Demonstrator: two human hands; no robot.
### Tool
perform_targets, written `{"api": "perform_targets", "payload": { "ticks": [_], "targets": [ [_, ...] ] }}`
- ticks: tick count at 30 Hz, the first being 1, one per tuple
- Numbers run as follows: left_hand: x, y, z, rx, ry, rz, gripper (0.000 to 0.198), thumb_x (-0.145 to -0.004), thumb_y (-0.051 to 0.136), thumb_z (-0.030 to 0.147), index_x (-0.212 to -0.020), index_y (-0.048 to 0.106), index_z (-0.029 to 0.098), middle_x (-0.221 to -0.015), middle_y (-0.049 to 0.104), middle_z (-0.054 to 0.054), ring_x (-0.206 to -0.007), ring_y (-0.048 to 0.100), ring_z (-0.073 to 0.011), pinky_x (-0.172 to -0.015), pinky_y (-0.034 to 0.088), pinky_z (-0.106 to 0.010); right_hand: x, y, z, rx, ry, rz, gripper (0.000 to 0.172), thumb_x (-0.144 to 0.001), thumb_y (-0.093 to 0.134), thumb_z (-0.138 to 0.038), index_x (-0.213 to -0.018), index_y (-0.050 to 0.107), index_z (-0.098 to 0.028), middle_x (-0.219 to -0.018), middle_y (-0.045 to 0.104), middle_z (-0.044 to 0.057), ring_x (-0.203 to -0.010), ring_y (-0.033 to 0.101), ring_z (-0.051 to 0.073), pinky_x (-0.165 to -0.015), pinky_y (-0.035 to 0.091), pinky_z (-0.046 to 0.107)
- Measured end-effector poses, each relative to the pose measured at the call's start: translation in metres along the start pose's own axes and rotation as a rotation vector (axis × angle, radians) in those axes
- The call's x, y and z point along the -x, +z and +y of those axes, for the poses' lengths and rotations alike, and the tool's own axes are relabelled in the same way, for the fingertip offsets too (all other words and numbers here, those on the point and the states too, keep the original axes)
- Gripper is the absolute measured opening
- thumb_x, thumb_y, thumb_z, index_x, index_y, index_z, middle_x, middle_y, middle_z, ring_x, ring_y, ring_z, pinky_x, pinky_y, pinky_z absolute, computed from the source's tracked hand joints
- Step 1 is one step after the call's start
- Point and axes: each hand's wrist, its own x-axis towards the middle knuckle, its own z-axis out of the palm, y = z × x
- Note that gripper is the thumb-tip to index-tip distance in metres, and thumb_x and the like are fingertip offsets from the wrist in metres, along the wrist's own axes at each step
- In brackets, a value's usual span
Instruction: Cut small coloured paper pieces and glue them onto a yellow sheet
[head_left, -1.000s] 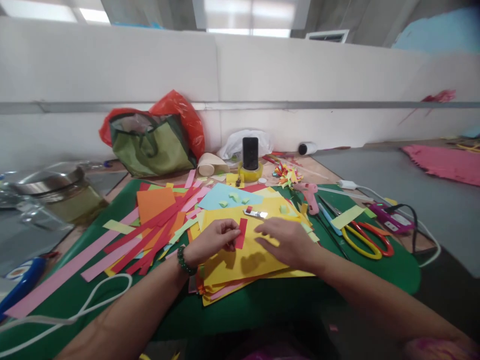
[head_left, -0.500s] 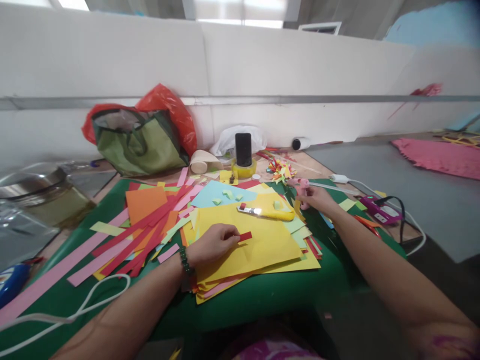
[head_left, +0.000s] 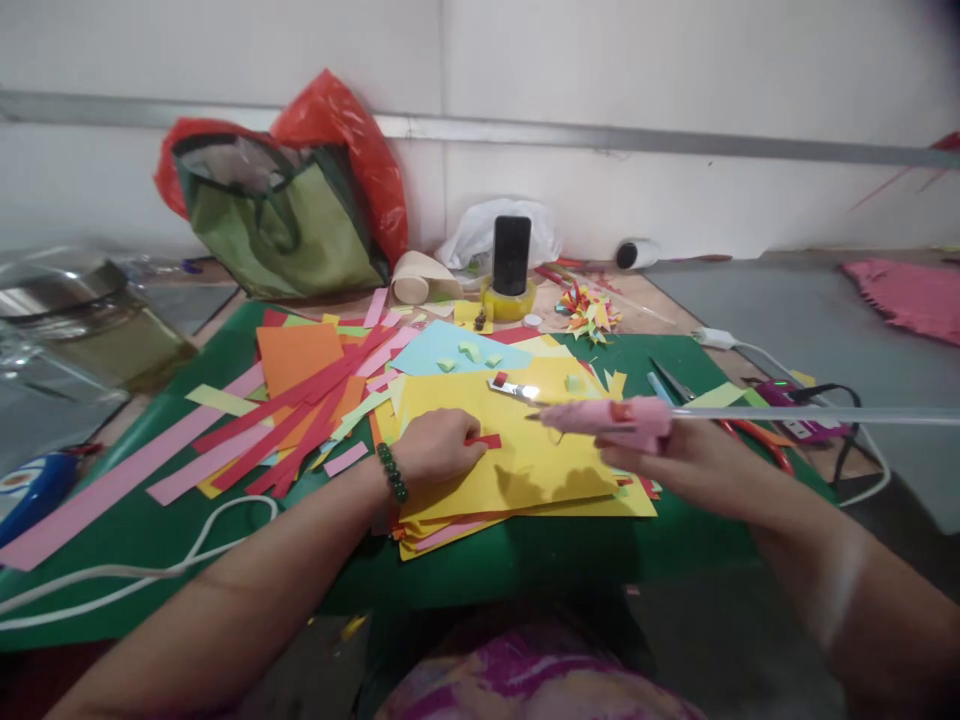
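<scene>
My left hand pinches a small red paper strip against the top yellow sheet of a stack of coloured paper. My right hand grips a pink hot glue gun with a long glue stick sticking out behind it to the right. Its nozzle points left toward the red strip, a short way off. A box cutter lies on the yellow paper just beyond.
Red and pink paper strips and an orange sheet lie left on the green mat. A phone stands on a tape roll at the back, beside a green bag. Scissors and cables lie right. A white cord loops front left.
My right hand reached right to the pink glue gun, picked it up and brought it back over the yellow paper. My left hand kept holding the red strip, which now lies flatter.
</scene>
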Motion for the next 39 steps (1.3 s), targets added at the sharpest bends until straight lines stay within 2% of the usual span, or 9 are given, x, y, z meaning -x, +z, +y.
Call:
{"api": "perform_targets", "payload": {
  "ticks": [2, 3, 6, 9, 14, 19, 24, 32, 39],
  "targets": [
    [-0.002, -0.002, 0.001, -0.021, 0.014, -0.024, 0.022, -0.077, 0.049, 0.034, -0.067, 0.061, 0.019, -0.069, 0.062, -0.004, -0.060, 0.049, -0.0164, -0.052, 0.023, -0.028, -0.007, 0.014, -0.007, 0.042, -0.021, -0.163, 0.043, -0.089, 0.049, -0.050, -0.122, 0.064, -0.028, -0.123, 0.064, 0.004, -0.114, 0.058, 0.026, -0.093, 0.047, 0.035],
    [-0.003, -0.003, 0.001, -0.015, 0.018, -0.045, 0.023, -0.077, 0.049, 0.035, -0.066, 0.060, 0.019, -0.067, 0.061, -0.004, -0.060, 0.048, -0.0159, -0.052, 0.024, -0.028, -0.012, 0.019, -0.008, 0.091, -0.010, -0.193, 0.041, -0.089, 0.047, -0.050, -0.118, 0.066, -0.028, -0.119, 0.067, 0.004, -0.110, 0.060, 0.025, -0.091, 0.047, 0.034],
    [-0.007, -0.008, 0.000, 0.030, 0.022, -0.114, 0.023, -0.075, 0.050, 0.036, -0.062, 0.058, 0.019, -0.060, 0.056, -0.001, -0.056, 0.045, -0.0141, -0.052, 0.025, -0.028, -0.024, 0.026, -0.005, 0.300, 0.104, -0.178, 0.042, -0.086, 0.046, -0.055, -0.084, 0.071, -0.021, -0.079, 0.070, 0.004, -0.076, 0.064, 0.022, -0.066, 0.047, 0.029],
    [-0.011, -0.011, -0.004, 0.078, 0.032, -0.161, 0.023, -0.072, 0.052, 0.036, -0.057, 0.054, 0.019, -0.055, 0.050, 0.001, -0.053, 0.043, -0.0133, -0.051, 0.025, -0.028, -0.032, 0.026, -0.004, 0.449, 0.178, -0.157, 0.048, -0.083, 0.046, -0.059, -0.057, 0.056, -0.019, -0.053, 0.053, 0.001, -0.050, 0.049, 0.015, -0.049, 0.031, 0.025],
    [-0.015, -0.011, -0.006, 0.102, 0.027, -0.173, 0.022, -0.069, 0.052, 0.035, -0.054, 0.053, 0.018, -0.053, 0.050, 0.001, -0.053, 0.043, -0.0136, -0.051, 0.026, -0.029, -0.036, 0.028, -0.009, 0.497, 0.194, -0.170, 0.049, -0.083, 0.046, -0.059, -0.053, 0.044, -0.020, -0.051, 0.045, 0.000, -0.049, 0.042, 0.012, -0.048, 0.025, 0.025],
    [-0.015, -0.010, -0.006, 0.111, 0.028, -0.171, 0.022, -0.069, 0.052, 0.035, -0.054, 0.052, 0.019, -0.053, 0.049, 0.002, -0.053, 0.043, -0.0135, -0.051, 0.026, -0.028, -0.036, 0.030, -0.008, 0.543, 0.234, -0.180, 0.048, -0.083, 0.046, -0.059, -0.058, 0.051, -0.019, -0.053, 0.050, 0.001, -0.053, 0.047, 0.014, -0.050, 0.027, 0.025],
    [-0.015, -0.009, -0.007, 0.130, 0.045, -0.157, 0.022, -0.068, 0.052, 0.034, -0.053, 0.051, 0.019, -0.052, 0.048, 0.001, -0.052, 0.042, -0.0132, -0.051, 0.025, -0.028, -0.035, 0.029, -0.006, 0.480, 0.173, -0.224, 0.048, -0.082, 0.045, -0.062, -0.065, 0.060, -0.020, -0.065, 0.060, 0.004, -0.060, 0.053, 0.017, -0.052, 0.031, 0.026],
    [-0.012, -0.010, -0.006, 0.130, 0.027, -0.159, 0.023, -0.070, 0.052, 0.035, -0.054, 0.054, 0.018, -0.052, 0.050, 0.000, -0.052, 0.043, -0.0135, -0.052, 0.025, -0.028, -0.039, 0.032, -0.006, 0.571, 0.245, -0.167, 0.050, -0.082, 0.047, -0.062, -0.054, 0.045, -0.021, -0.058, 0.055, 0.004, -0.059, 0.053, 0.018, -0.053, 0.031, 0.028],
    [-0.011, -0.013, -0.004, 0.130, 0.051, -0.159, 0.025, -0.071, 0.052, 0.036, -0.054, 0.054, 0.018, -0.052, 0.049, 0.001, -0.051, 0.040, -0.0129, -0.052, 0.023, -0.028, -0.040, 0.030, -0.005, 0.562, 0.257, -0.165, 0.051, -0.081, 0.046, -0.064, -0.054, 0.044, -0.021, -0.056, 0.052, 0.003, -0.058, 0.052, 0.017, -0.053, 0.031, 0.027]
  ]
}}
